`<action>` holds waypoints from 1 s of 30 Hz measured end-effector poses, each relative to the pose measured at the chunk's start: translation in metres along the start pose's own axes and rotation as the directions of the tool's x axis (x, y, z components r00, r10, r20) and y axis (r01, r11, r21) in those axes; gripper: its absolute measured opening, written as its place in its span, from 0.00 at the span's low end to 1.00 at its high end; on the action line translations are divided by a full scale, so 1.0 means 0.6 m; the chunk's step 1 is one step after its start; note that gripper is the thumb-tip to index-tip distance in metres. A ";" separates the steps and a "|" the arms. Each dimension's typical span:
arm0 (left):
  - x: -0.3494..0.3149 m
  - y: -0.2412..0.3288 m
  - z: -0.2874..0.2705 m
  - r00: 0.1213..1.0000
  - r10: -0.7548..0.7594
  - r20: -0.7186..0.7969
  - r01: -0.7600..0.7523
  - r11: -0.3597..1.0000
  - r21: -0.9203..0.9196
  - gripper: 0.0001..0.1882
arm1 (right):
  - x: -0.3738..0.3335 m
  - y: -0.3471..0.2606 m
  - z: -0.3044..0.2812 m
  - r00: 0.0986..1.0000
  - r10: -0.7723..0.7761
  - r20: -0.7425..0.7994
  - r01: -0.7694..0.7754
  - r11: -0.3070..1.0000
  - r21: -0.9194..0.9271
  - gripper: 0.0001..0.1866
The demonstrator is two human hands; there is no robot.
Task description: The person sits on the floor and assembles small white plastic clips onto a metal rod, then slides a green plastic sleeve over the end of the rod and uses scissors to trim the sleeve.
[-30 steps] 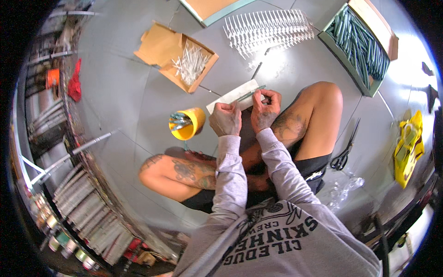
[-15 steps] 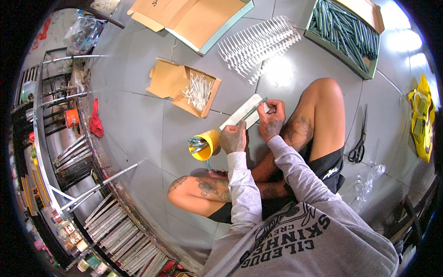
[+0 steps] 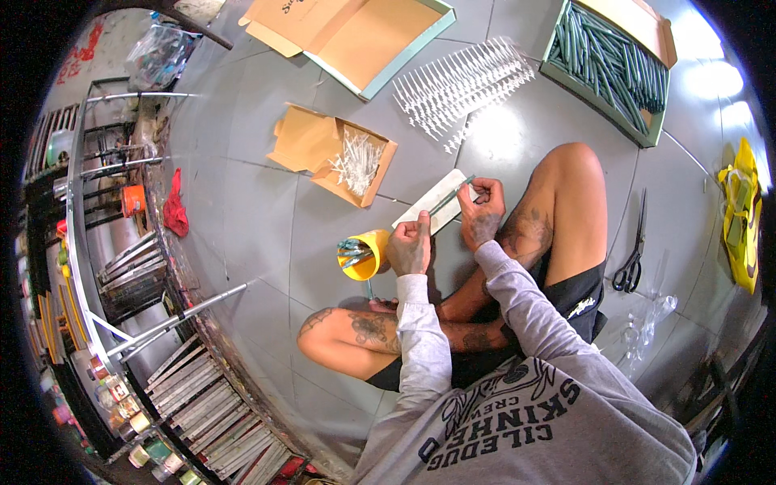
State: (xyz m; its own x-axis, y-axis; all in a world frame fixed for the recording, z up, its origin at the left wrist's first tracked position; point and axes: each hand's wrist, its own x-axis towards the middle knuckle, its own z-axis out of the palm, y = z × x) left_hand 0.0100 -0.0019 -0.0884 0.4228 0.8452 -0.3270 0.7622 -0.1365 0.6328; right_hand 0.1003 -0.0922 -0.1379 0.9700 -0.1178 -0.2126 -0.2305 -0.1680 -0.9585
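1. Nearest, the person's crossed legs bound the work: the left knee [image 3: 323, 331] rests low at the left, the right knee [image 3: 578, 170] stands up at the right, closing that side.
2. Between the knees, the left hand [image 3: 410, 246] pinches the near end of a thin green stick [image 3: 444, 200]; the right hand [image 3: 482, 212] grips its far end, fingers curled narrow.
3. The stick slants over a pale board [image 3: 420, 208] just beyond the hands.
4. A yellow cup [image 3: 378, 241] of slender things stands just left of the left hand, the closest obstacle.
5. To the right, past the thigh, lie black scissors [image 3: 628, 275], crumpled clear plastic [image 3: 647, 323] and, farther right, a yellow bag [image 3: 740, 218].
6. To the left, grey tiles [image 3: 250, 194] stretch to a rack, whose metal bar [image 3: 182, 318] juts inward; a red cloth [image 3: 175, 210] lies at its edge.
7. Farther out, a small carton [image 3: 303, 141] holds white sticks [image 3: 356, 162]; white pieces [image 3: 465, 93] lie in rows to its right.
8. Farthest, a large open box [image 3: 360, 40] meets the top edge; at the far right, another box [image 3: 596, 113] holds many green sticks [image 3: 606, 65].
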 end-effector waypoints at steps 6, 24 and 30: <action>-0.005 -0.017 0.018 0.996 0.046 -0.075 -0.042 0.997 0.060 0.30 | 0.005 0.021 0.005 0.998 -0.061 -0.016 0.062 0.996 0.068 0.19; 0.008 -0.027 0.020 0.997 -0.067 -0.043 0.069 0.997 0.032 0.27 | -0.007 -0.028 -0.012 0.966 -0.066 0.248 0.118 0.972 -0.202 0.46; 0.000 -0.009 0.010 0.996 -0.075 -0.038 0.077 0.995 0.065 0.28 | 0.004 -0.013 -0.016 0.980 -0.047 0.192 0.075 0.987 -0.141 0.34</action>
State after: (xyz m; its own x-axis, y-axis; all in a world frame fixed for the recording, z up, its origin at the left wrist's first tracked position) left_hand 0.0088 -0.0046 -0.0961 0.3458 0.8720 -0.3464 0.8226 -0.1042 0.5589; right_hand 0.1038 -0.1004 -0.1294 0.9766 0.0802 -0.1998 -0.1656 -0.3129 -0.9352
